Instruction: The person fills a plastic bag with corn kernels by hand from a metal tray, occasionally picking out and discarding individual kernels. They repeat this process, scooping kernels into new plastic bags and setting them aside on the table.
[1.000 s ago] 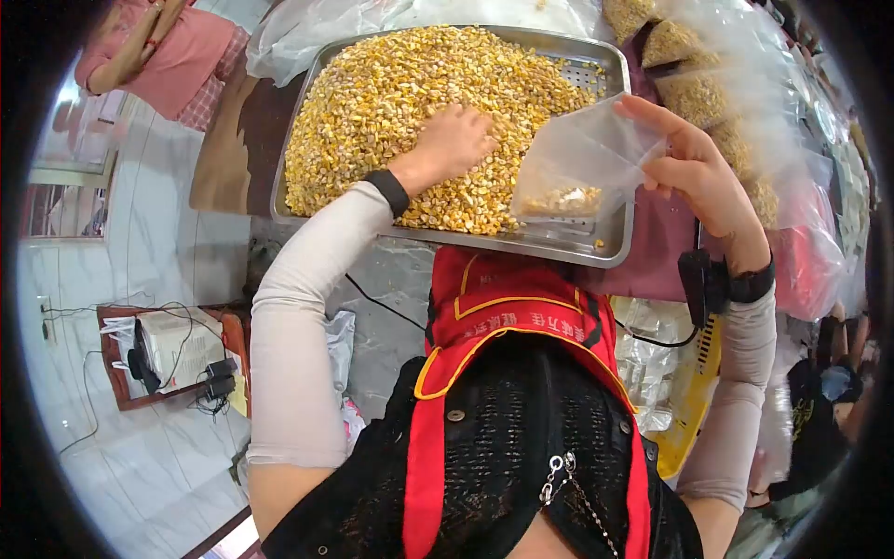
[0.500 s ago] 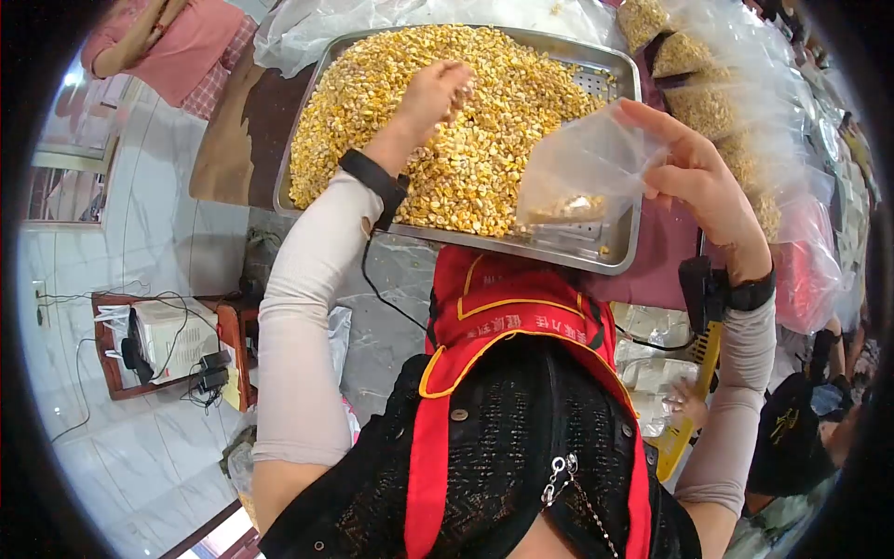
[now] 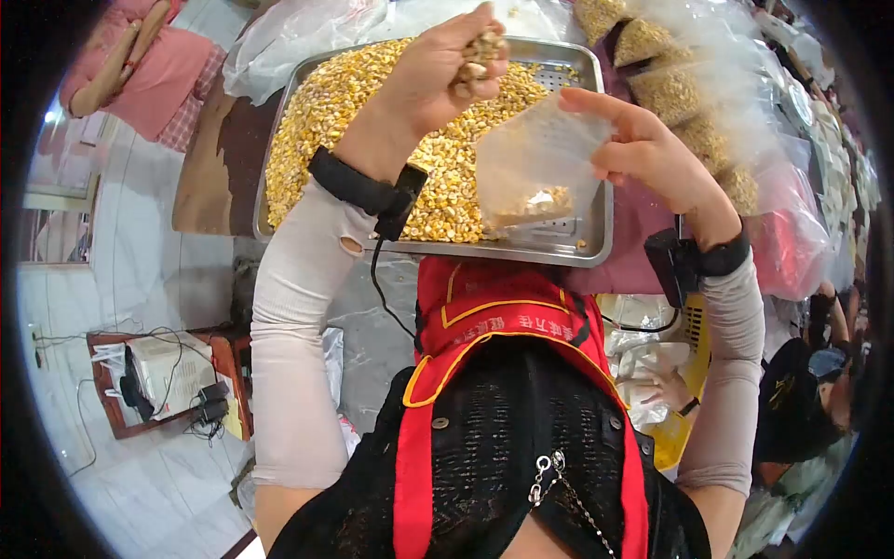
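A metal tray [image 3: 434,250] is heaped with yellow corn kernels [image 3: 326,121], with its perforated bottom showing at the right. My left hand [image 3: 438,79] is raised over the heap, fingers curled round a handful of kernels. Over the tray's right part, my right hand [image 3: 643,144] pinches the edge of a clear plastic bag [image 3: 535,163] between thumb and fingers. Some kernels lie in the bottom of this bag. The two hands are apart, with the bag's upper edge between them.
Several filled bags [image 3: 666,88] line the right of the tray. Plastic sheeting [image 3: 289,42] lies behind it. A person in pink [image 3: 154,70] stands at the upper left. Another person's hand [image 3: 666,389] is over a yellow crate [image 3: 672,438]. Equipment [image 3: 177,373] sits lower left.
My left hand has risen off the heap with kernels now visible in it. My right hand and the bag appear further left in the view, as does the tray.
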### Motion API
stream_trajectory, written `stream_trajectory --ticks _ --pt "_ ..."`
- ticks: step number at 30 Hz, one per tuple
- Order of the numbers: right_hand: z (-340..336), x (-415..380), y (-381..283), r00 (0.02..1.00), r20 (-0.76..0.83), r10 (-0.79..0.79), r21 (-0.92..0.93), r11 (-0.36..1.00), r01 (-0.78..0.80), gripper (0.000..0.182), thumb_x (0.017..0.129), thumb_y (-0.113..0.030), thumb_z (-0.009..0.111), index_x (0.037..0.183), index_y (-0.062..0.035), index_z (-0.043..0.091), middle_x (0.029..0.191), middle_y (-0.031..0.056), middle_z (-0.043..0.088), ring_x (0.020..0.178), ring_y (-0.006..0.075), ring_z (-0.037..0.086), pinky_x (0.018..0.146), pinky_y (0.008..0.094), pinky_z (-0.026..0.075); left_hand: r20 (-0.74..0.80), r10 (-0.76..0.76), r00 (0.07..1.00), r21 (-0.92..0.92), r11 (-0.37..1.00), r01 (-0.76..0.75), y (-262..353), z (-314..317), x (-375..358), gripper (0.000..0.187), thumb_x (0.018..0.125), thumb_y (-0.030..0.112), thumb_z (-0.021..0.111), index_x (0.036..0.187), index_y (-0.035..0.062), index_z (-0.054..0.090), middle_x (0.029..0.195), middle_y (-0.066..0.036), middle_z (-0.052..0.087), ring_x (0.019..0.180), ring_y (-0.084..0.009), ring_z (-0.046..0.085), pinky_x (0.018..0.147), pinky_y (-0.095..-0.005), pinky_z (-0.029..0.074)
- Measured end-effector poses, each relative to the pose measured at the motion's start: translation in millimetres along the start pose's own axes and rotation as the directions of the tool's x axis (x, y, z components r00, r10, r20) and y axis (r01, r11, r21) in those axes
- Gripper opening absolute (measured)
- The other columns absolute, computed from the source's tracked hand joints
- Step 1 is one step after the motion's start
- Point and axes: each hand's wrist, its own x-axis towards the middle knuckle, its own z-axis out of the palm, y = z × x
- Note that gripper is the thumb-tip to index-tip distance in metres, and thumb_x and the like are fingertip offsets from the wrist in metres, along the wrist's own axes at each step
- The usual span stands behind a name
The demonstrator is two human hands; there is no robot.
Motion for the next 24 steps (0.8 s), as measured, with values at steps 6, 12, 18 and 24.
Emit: stream_trajectory --ticks 6,12,18,24 --pt "1 -3 -3 1.000 -0.011 -0.017 0.014 1.000 0.017 0.062 0.072 -0.005 0.054 0.132 -0.0017 0.043 0.070 0.0002 0.055 0.060 0.0061 0.048 0.056 0.0206 0.040 0.103 0.227 0.968 0.767 0.602 -0.222 -17 70 2 0.021 0.089 0.024 0.056 0.090 0.0035 0.059 0.072 -0.003 0.056 0.061 -0.0068 0.049 0.047 -0.0219 0.038" --pt "-1 -6 -2 0.997 -0.053 0.059 -0.023 0.998 -0.061 0.059 0.071 -0.006 0.055 0.128 0.0045 0.045 0.065 -0.0010 0.051 0.060 0.0073 0.049 0.054 0.0221 0.039 0.282 0.277 0.919 0.909 0.228 -0.348 -38 74 11 0.021 0.089 0.021 0.056 0.093 0.0005 0.060 0.066 -0.001 0.054 0.062 -0.0067 0.050 0.056 -0.0234 0.041" --pt "-3 -10 4 1.000 -0.026 -0.018 0.062 0.998 0.019 0.058 0.071 -0.005 0.054 0.128 0.0040 0.045 0.071 0.0015 0.056 0.060 0.0077 0.049 0.056 0.0215 0.040 0.282 0.321 0.904 0.927 0.152 -0.343 -32 75 10 0.027 0.092 0.026 0.052 0.088 0.0001 0.058 0.069 -0.003 0.054 0.064 -0.0099 0.051 0.058 -0.0256 0.043" --pt "-9 -17 6 0.998 -0.045 -0.054 0.047 0.997 0.056 0.061 0.073 -0.004 0.053 0.133 -0.0029 0.042 0.076 0.0020 0.058 0.063 0.0060 0.049 0.057 0.0198 0.041 -0.049 0.296 0.954 0.971 0.237 -0.024 -19 -8 14 0.030 0.092 0.030 0.051 0.088 0.0016 0.056 0.066 -0.005 0.051 0.060 -0.0134 0.050 0.056 -0.0288 0.042"
